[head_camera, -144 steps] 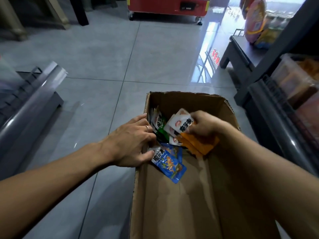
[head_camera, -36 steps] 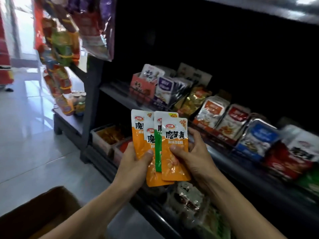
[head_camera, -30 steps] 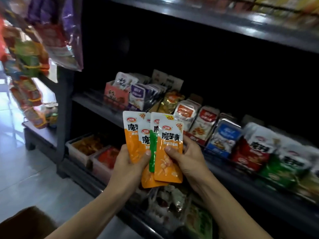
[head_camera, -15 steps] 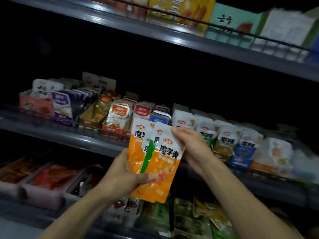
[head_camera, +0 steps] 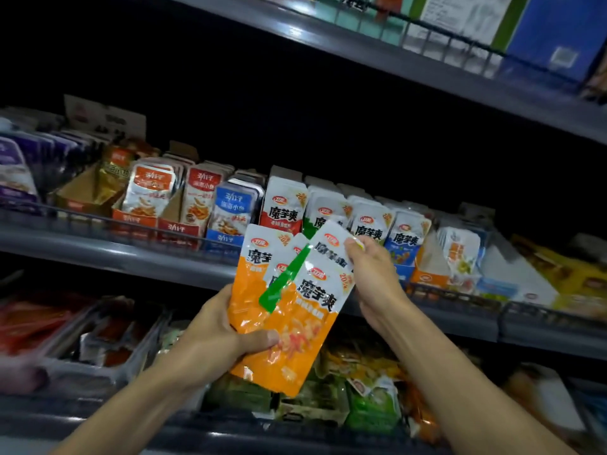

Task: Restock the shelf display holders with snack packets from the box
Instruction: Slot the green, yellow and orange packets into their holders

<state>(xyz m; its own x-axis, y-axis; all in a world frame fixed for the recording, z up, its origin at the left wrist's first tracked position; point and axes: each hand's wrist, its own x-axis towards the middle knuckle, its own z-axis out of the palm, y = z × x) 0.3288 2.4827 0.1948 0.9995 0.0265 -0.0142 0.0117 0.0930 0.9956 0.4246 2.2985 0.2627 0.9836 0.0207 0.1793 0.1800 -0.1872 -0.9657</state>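
Dark metal shelving (head_camera: 108, 254) across the whole view, three tiers in sight, each with a low wire rail at its front edge. On the top tier, boxed goods (head_camera: 555, 31) in blue, white and teal behind the rail. On the middle tier, a row of cardboard display holders (head_camera: 179, 229) packed with upright snack packets: purple at far left, then red-orange, blue (head_camera: 230, 208), and white packets with red, green and blue lower bands (head_camera: 284, 205) toward the centre and right. On the bottom tier, clear trays (head_camera: 98, 336) of red and dark packets at left, green and yellow packets (head_camera: 371, 399) lower right, all blurred. In front of the middle tier, a fanned bunch of orange-and-white snack packets (head_camera: 292, 323), one green-edged packet (head_camera: 282, 284) wedged between them. Left hand (head_camera: 216, 343) wrapped round the lower part of the bunch, thumb pressed across the front packet. Right hand (head_camera: 371, 277) raised at the bunch's upper right, fingertips pinching the top corner of one white-topped packet (head_camera: 331, 244), tilted away from the rest and just in front of the matching packets in the holders.
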